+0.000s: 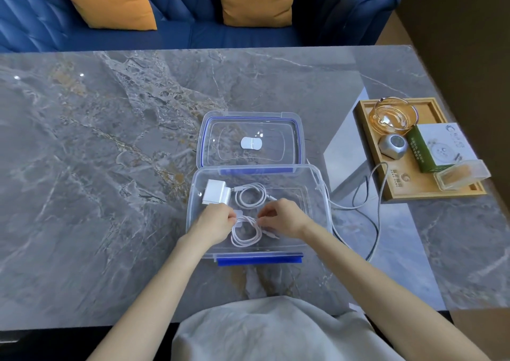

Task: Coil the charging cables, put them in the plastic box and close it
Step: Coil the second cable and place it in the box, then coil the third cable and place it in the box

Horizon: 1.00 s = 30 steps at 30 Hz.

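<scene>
Between my hands, left (218, 218) and right (284, 217), both pinching, the coiled white cable (245, 232) is risking springing open inside the clear plastic box (325, 195).

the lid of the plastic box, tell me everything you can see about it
The lid is clear plastic with a blue seal line round its rim and a white oval sticker at its centre. It is off the plastic box and lies flat on the marble table, just beyond the box's far edge. Its near edge meets or overlaps the box's rim. No hand touches it.
</scene>
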Available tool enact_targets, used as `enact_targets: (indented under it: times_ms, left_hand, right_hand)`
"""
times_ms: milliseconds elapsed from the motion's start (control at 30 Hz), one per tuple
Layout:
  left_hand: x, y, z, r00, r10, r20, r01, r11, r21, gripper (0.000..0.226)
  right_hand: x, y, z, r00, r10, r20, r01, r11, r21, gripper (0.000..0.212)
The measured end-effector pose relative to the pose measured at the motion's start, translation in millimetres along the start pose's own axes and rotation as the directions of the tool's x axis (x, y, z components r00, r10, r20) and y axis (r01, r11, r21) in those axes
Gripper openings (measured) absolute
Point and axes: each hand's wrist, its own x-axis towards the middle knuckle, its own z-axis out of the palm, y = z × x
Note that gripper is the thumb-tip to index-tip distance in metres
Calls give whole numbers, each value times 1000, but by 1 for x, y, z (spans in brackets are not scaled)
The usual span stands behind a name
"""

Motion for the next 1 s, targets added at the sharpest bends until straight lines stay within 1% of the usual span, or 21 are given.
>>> enact_targets:
  times_ms: [67, 167, 267, 333, 400, 467, 533, 567, 633, 667, 767, 867, 933, 1000]
  left_hand:
    - [-3, 4, -9, 1000, 17, -17, -16, 1000, 15, 22]
    - [-7, 15, -30, 994, 67, -84, -60, 995, 78, 27]
    - [-8, 33, -48, 977, 156, -147, -130, 976, 173, 28]
    - [-8, 51, -52, 957, 239, -166, -199, 953, 227, 28]
    - [-5, 75, -49, 919, 355, -170, -301, 912, 278, 28]
    - [-3, 103, -38, 871, 464, -161, -395, 857, 332, 29]
    - [-2, 128, -23, 818, 557, -147, -480, 800, 362, 33]
    - [-1, 140, -14, 786, 604, -133, -525, 766, 371, 37]
    - [4, 158, 5, 724, 684, -86, -603, 689, 401, 46]
    - [8, 165, 14, 704, 708, -55, -627, 656, 421, 49]
    - [19, 182, 43, 675, 734, 69, -657, 556, 509, 52]
    - [30, 194, 64, 673, 713, 195, -661, 462, 591, 47]
    - [33, 198, 75, 681, 676, 281, -666, 413, 622, 42]
    - [31, 201, 86, 671, 640, 373, -683, 338, 647, 35]
  right_hand:
    - [-7, -3, -9, 999, -36, 14, 36, 998, -57, 23]
    - [-22, -7, -26, 995, -92, 27, 95, 982, -164, 32]
    - [-43, -5, -45, 991, -130, -13, 122, 957, -263, 35]
    - [-61, 0, -57, 983, -163, -89, 126, 936, -329, 36]
    - [-80, 11, -67, 963, -194, -186, 114, 922, -370, 37]
    - [-99, 28, -77, 933, -196, -302, 86, 936, -342, 40]
    - [-116, 51, -84, 885, -158, -438, 41, 964, -264, 45]
    - [-122, 63, -85, 859, -132, -494, 12, 971, -238, 49]
    - [-130, 87, -84, 826, -79, -559, -51, 976, -213, 55]
    - [-132, 98, -82, 814, -58, -578, -73, 977, -201, 57]
    - [-135, 127, -69, 795, -24, -606, -115, 975, -190, 59]
    - [-133, 146, -55, 811, 20, -585, -165, 966, -197, 58]
    - [-129, 155, -49, 839, 43, -543, -180, 963, -202, 58]
    - [-127, 163, -44, 870, 43, -491, -174, 959, -223, 54]
